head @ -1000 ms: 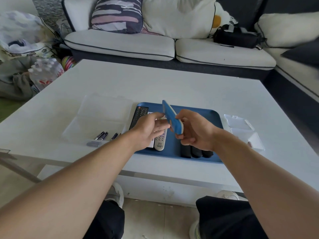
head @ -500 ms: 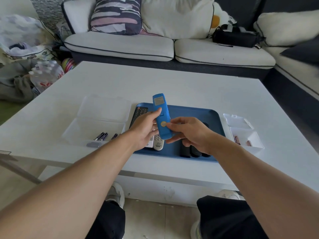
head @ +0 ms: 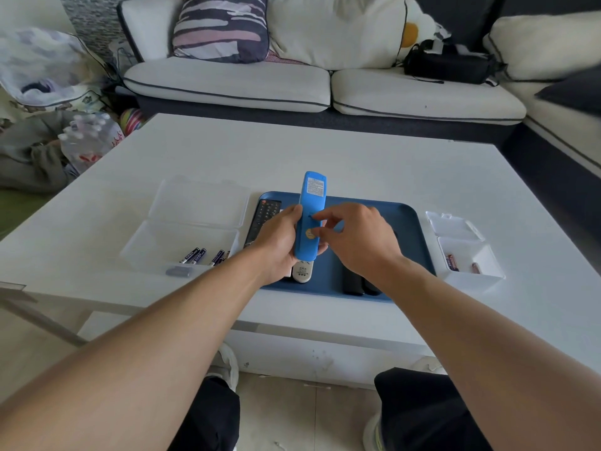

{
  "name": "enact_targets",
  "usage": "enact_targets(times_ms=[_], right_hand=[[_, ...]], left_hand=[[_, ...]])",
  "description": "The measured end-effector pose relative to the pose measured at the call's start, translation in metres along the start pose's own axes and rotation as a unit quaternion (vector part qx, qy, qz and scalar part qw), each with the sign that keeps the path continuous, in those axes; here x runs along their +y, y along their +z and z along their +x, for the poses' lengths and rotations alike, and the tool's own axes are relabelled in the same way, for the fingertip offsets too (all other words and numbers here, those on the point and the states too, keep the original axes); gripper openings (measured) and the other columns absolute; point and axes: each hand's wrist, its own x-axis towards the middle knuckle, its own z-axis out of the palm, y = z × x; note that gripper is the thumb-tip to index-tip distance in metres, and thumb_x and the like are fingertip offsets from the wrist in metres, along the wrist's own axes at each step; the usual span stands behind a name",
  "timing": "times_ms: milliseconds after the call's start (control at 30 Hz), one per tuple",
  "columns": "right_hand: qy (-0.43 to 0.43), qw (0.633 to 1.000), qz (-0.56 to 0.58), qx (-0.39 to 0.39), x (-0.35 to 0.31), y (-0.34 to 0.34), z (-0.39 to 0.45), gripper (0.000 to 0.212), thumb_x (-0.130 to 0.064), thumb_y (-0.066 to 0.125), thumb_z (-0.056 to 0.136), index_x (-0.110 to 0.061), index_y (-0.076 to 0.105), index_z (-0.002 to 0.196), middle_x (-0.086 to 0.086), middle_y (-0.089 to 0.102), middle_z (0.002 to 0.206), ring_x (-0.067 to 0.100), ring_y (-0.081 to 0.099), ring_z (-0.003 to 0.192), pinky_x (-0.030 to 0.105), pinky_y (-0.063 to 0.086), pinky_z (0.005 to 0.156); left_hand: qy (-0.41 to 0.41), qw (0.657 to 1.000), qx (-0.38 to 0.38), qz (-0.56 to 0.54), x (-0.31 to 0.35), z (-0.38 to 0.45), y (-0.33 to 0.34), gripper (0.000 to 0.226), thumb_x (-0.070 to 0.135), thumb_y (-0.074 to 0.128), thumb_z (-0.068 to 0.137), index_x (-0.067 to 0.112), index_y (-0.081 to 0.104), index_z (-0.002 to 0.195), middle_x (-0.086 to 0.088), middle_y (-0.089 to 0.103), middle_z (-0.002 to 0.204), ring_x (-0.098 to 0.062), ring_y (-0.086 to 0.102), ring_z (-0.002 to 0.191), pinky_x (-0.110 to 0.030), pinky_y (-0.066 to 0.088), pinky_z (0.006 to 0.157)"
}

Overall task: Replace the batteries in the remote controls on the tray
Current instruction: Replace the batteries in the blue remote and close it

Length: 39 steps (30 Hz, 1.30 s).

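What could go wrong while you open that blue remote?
The left hand grips only the lower half of the blue remote, so it might tip or slip when the right hand pushes the back. It could drop onto the remotes on the blue tray below.

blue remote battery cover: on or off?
Still on. The blue remote shows an unbroken back with label and sticker; left hand grips it, right hand fingertips touch the cover seam.

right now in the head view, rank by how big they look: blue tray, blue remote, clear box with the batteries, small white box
1. blue tray
2. clear box, lid open
3. small white box, lid open
4. blue remote, though raised nearer the camera
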Motion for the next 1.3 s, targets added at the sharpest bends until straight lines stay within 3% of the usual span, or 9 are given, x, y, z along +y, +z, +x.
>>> enact_targets(times_ms=[100,300,533,700,833,967,1033,1133,1300], right_hand=[[-0.017,0.999,-0.025,0.011,-0.001,0.000,0.001,0.031,-0.050,0.064,0.091,-0.041,0.068,0.120,-0.018,0.068,0.102,0.010,0.058,0.082,0.029,0.044,0.067],[-0.023,0.999,-0.025,0.013,-0.001,-0.001,-0.001,0.033,-0.051,0.065,0.091,-0.040,0.069,0.122,-0.018,0.067,0.104,0.011,0.061,0.087,0.031,0.050,0.071],[-0.032,0.999,-0.036,0.004,0.000,0.002,0.000,0.035,-0.050,0.065,0.092,-0.039,0.066,0.125,-0.017,0.066,0.105,0.010,0.059,0.089,0.028,0.044,0.068],[-0.022,0.998,-0.001,-0.051,0.006,0.001,0.004,0.027,-0.047,0.072,0.085,-0.033,0.064,0.107,-0.014,0.063,0.099,0.011,0.057,0.084,0.028,0.040,0.065],[-0.005,0.992,0.058,-0.114,0.007,-0.004,0.005,0.032,-0.041,0.079,0.082,-0.021,0.055,0.090,-0.009,0.063,0.081,0.009,0.057,0.063,0.025,0.044,0.056],[0.032,0.977,0.146,-0.151,0.017,-0.010,0.007,0.028,-0.023,0.082,0.082,-0.018,0.057,0.092,0.004,0.068,0.082,0.010,0.066,0.057,0.027,0.052,0.047],[0.067,0.980,0.107,-0.154,0.031,-0.014,0.009,0.022,-0.022,0.080,0.082,-0.020,0.061,0.092,0.006,0.071,0.083,0.014,0.067,0.059,0.025,0.051,0.046],[0.116,0.975,0.042,-0.182,0.055,-0.017,0.009,0.019,-0.022,0.080,0.081,-0.014,0.065,0.090,0.005,0.075,0.078,0.016,0.067,0.061,0.022,0.049,0.044],[0.155,0.961,0.017,-0.229,0.071,-0.008,0.005,0.022,-0.027,0.082,0.080,-0.012,0.067,0.086,-0.001,0.075,0.074,0.014,0.065,0.059,0.021,0.046,0.044]], left_hand=[[0.000,1.000,0.006,-0.007,0.001,-0.001,-0.002,0.034,0.028,0.035,0.110,0.011,0.064,0.113,-0.009,0.074,0.084,-0.021,0.067,0.068,-0.031,0.058,0.055],[-0.006,1.000,0.002,-0.007,0.001,-0.001,-0.003,0.036,0.029,0.034,0.110,0.011,0.062,0.122,-0.012,0.072,0.094,-0.022,0.067,0.073,-0.032,0.057,0.056],[-0.004,1.000,0.003,0.031,0.002,-0.002,-0.005,0.036,0.027,0.034,0.110,0.007,0.061,0.124,-0.014,0.070,0.096,-0.024,0.065,0.074,-0.034,0.057,0.058],[0.020,0.990,-0.033,0.134,0.000,-0.002,-0.010,0.032,0.025,0.034,0.110,0.005,0.059,0.114,-0.017,0.062,0.094,-0.027,0.058,0.064,-0.033,0.053,0.061],[0.011,0.980,-0.044,0.195,-0.005,-0.001,-0.012,0.037,0.029,0.038,0.109,0.002,0.062,0.117,-0.014,0.065,0.086,-0.023,0.061,0.066,-0.030,0.052,0.059],[0.020,0.983,0.017,0.182,-0.005,0.006,-0.014,0.033,0.025,0.040,0.107,0.004,0.065,0.115,-0.012,0.073,0.097,-0.025,0.066,0.077,-0.041,0.052,0.079],[0.013,0.988,0.040,0.146,-0.004,0.009,-0.014,0.031,0.022,0.039,0.107,0.007,0.066,0.102,-0.009,0.074,0.088,-0.027,0.067,0.074,-0.050,0.054,0.087],[-0.008,0.993,0.049,0.104,-0.003,0.010,-0.015,0.033,0.024,0.040,0.108,0.015,0.067,0.090,-0.005,0.073,0.079,-0.027,0.067,0.075,-0.052,0.051,0.098],[-0.018,0.991,0.032,0.132,-0.005,0.011,-0.013,0.031,0.026,0.042,0.108,0.009,0.067,0.114,-0.012,0.071,0.103,-0.025,0.070,0.080,-0.039,0.058,0.077]])
